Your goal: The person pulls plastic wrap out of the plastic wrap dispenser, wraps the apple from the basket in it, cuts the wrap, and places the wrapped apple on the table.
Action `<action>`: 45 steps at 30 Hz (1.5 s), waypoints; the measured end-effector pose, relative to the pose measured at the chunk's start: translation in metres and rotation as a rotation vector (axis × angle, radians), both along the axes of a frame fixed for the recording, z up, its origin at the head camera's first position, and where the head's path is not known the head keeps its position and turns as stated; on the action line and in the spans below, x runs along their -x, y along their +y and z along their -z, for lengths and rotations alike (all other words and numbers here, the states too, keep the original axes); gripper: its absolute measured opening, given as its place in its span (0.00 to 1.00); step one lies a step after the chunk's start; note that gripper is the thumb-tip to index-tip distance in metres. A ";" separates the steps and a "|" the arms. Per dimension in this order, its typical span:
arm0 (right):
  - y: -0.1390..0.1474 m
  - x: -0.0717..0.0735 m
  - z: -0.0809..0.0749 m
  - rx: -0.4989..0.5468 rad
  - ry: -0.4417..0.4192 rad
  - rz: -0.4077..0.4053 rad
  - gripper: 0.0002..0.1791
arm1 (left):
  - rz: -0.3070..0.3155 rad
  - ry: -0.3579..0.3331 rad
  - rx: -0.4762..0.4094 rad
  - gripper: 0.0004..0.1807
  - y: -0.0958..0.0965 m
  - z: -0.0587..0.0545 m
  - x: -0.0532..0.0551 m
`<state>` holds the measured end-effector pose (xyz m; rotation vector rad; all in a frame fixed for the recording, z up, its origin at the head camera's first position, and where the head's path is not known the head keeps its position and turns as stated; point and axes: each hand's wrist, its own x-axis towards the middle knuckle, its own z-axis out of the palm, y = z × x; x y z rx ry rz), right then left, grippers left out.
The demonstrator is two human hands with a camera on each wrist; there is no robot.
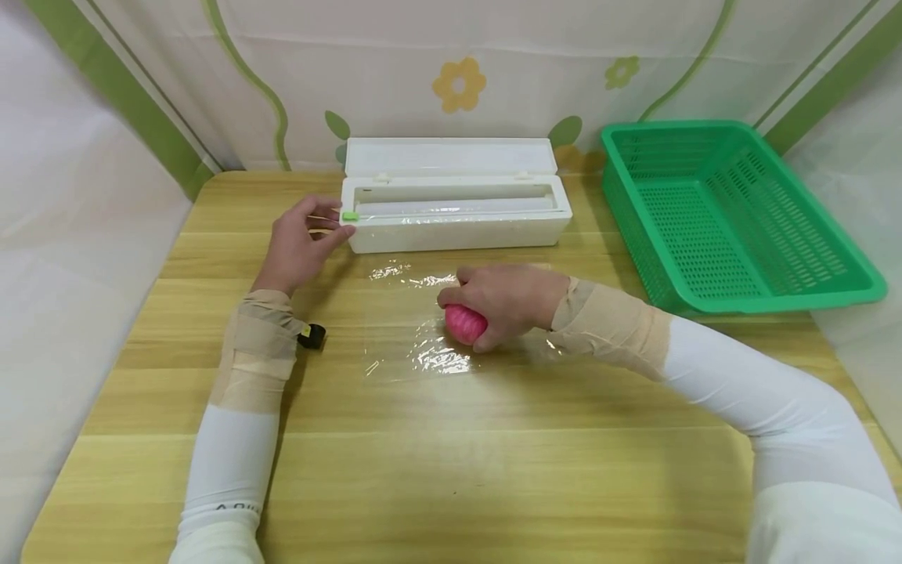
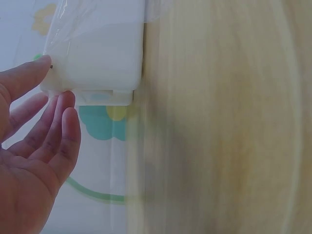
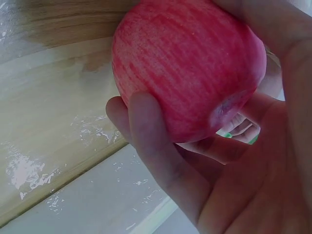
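Note:
A pink-red apple (image 3: 185, 63) sits in the grip of my right hand (image 1: 513, 301), fingers and thumb curled round it, over a sheet of clear plastic wrap (image 1: 395, 345) on the table. The sheet spreads out in front of a white cling film dispenser (image 1: 458, 235), whose lid (image 1: 451, 157) is raised at the back. Inside lies a white roll (image 1: 451, 206). My left hand (image 1: 303, 243) touches the dispenser's left end, thumb at the front corner near a green slider (image 1: 350, 216). In the left wrist view its other fingers are only slightly bent.
A green plastic basket (image 1: 761, 301) stands at the right back of the wooden table (image 1: 423, 478). A small black object (image 1: 312, 337) shows beside the left wrist. A patterned curtain (image 1: 395, 47) hangs behind the table.

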<state>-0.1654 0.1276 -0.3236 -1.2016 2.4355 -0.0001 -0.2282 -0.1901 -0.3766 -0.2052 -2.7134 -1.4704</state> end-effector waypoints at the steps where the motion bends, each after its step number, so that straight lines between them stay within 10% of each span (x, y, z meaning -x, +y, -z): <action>1: 0.000 0.000 0.000 -0.003 -0.002 0.001 0.32 | -0.001 0.001 0.001 0.25 0.000 0.000 0.000; 22: -0.003 -0.014 0.014 -0.088 0.318 -0.112 0.42 | -0.006 -0.019 -0.003 0.26 0.002 -0.001 -0.001; 34: 0.018 -0.018 -0.007 0.018 0.233 0.036 0.59 | 0.004 -0.022 0.045 0.30 -0.001 -0.006 -0.001; 45: 0.068 -0.026 -0.010 0.269 0.485 0.043 0.58 | 0.006 0.269 0.202 0.21 0.003 -0.040 -0.023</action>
